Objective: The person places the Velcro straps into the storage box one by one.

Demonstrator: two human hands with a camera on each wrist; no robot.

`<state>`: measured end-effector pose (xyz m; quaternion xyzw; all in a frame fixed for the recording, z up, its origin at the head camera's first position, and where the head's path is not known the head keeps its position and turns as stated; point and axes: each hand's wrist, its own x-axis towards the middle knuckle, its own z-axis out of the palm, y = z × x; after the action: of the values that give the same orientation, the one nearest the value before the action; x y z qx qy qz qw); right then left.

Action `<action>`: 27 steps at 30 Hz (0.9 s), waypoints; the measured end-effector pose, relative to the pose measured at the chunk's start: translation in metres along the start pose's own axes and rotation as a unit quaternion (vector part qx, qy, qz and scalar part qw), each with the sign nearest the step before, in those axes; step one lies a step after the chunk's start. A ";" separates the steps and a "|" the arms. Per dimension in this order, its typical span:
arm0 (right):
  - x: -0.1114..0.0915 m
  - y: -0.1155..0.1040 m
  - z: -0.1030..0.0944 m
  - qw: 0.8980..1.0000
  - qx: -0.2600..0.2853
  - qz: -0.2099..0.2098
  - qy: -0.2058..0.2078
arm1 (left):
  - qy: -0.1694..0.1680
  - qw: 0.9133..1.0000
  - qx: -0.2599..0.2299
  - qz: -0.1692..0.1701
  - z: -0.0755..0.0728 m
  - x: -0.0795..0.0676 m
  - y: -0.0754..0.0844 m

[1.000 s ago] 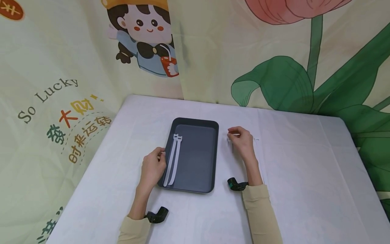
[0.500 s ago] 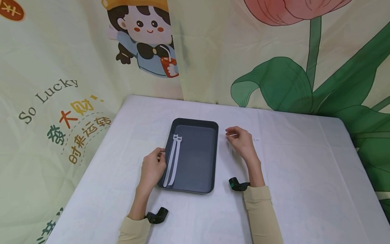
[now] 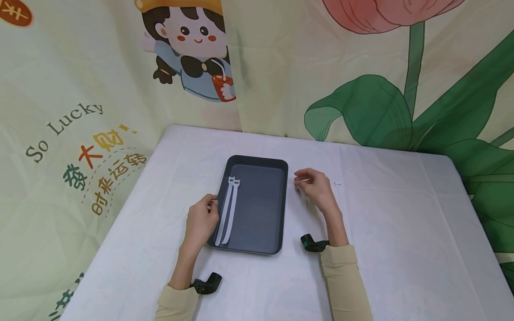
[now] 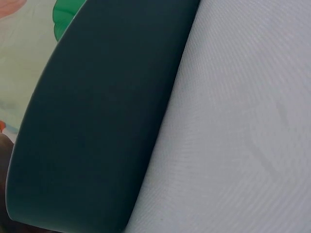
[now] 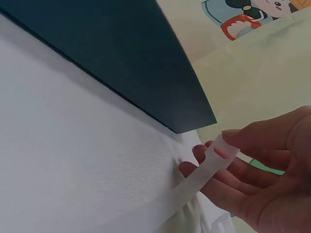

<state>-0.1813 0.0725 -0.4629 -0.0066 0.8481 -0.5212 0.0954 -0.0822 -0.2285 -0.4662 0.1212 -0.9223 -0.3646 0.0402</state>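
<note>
A dark rectangular tray (image 3: 261,209) lies on the white table. Two white slotted cable straps (image 3: 231,211) lie side by side along its left part, heads at the far end. My left hand (image 3: 202,220) grips the tray's left rim between thumb and fingers. Right of the tray, my right hand (image 3: 317,189) holds up another white strap. The right wrist view shows this strap (image 5: 197,179) pinched by its slotted head between thumb and fingers, its tail hanging down to the left. Only the tray's outer wall (image 4: 97,116) fills the left wrist view; the hand is mostly hidden there.
Beside the right wrist, a faint white strap end (image 3: 338,183) shows on the white tablecloth (image 3: 401,232). A printed curtain (image 3: 273,67) hangs behind the table. Black wrist cameras (image 3: 207,283) sit on both wrists.
My right hand has shifted slightly left, closer to the tray, with the strap in its fingers. The left hand, the tray and the two straps in it have stayed put.
</note>
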 end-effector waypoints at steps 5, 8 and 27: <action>0.001 0.003 0.007 0.999 0.022 0.019 0.019 | 0.001 1.000 -0.003 0.001 0.000 0.000 0.000; 0.002 0.003 0.010 0.999 0.018 0.028 0.033 | 0.001 1.000 -0.002 0.000 0.000 0.001 0.000; 0.000 0.003 0.004 0.996 -0.090 0.019 0.015 | -0.001 1.000 -0.001 -0.002 0.001 0.001 -0.001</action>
<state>-0.1799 0.0699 -0.4673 0.0084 0.8930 -0.4405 0.0916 -0.0827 -0.2290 -0.4674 0.1226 -0.9216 -0.3661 0.0385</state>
